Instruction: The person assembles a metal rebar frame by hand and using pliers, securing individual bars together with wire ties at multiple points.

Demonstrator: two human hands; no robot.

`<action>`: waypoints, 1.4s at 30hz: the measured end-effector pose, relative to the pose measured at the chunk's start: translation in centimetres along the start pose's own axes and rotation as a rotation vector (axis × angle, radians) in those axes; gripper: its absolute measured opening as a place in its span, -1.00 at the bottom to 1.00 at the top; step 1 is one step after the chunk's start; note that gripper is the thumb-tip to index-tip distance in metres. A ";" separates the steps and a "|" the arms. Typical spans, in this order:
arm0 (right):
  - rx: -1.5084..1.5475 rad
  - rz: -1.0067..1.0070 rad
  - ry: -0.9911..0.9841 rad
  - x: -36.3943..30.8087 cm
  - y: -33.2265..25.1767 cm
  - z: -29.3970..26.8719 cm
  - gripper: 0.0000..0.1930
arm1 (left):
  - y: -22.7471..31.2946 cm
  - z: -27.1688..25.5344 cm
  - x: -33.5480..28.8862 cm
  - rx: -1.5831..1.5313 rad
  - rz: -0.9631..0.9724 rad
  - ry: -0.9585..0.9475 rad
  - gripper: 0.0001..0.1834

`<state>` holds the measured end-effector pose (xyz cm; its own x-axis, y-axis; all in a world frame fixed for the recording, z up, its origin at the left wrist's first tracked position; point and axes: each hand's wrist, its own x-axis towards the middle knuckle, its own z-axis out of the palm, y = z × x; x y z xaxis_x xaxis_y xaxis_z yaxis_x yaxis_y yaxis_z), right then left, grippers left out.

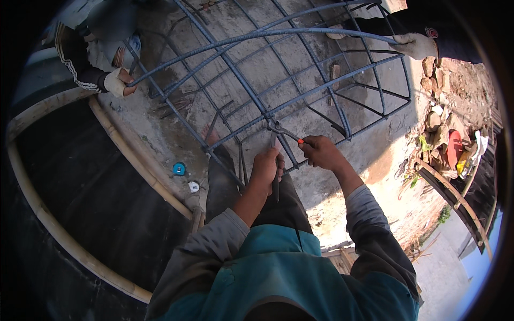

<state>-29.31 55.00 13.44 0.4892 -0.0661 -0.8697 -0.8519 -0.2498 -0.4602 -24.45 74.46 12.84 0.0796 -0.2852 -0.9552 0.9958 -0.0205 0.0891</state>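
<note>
Long-handled pincers (288,133) sit with their jaws at a crossing of steel bars in the rebar cage (247,88). My left hand (265,170) is closed around one handle, whose dark end sticks out below the fist. Spread out to the right, the other handle with its orange tip is gripped by my right hand (324,153). The jaws rest against the joint; whether tie wire lies between them is too small to tell. Ribbed bars of the cage stretch away in front of my legs.
A co-worker's hand (122,83) grips a curved bar's end at left; another gloved hand (415,46) holds it at right. Left on the ground lie a blue tape measure (179,169) and a white lump (193,186). Bamboo poles (140,155) edge black sheeting. Rubble (435,120) lies right.
</note>
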 end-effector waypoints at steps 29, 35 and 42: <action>-0.267 -0.117 0.118 -2.9 -4.4 2.7 -0.46 | -1.4 4.0 4.8 -0.652 -0.002 -0.239 -0.68; -0.481 -0.105 0.095 -6.9 -3.0 2.4 -0.22 | -0.7 6.9 4.6 -0.504 -0.033 0.082 -0.84; -0.638 -0.159 0.007 -2.6 2.6 -1.6 -0.35 | -4.0 10.9 8.7 -0.435 0.193 0.308 -0.91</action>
<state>-32.54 52.96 14.81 0.6033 0.0128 -0.7974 -0.4923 -0.7807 -0.3850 -28.18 61.67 7.28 0.2069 0.0494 -0.9771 0.8833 0.4199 0.2083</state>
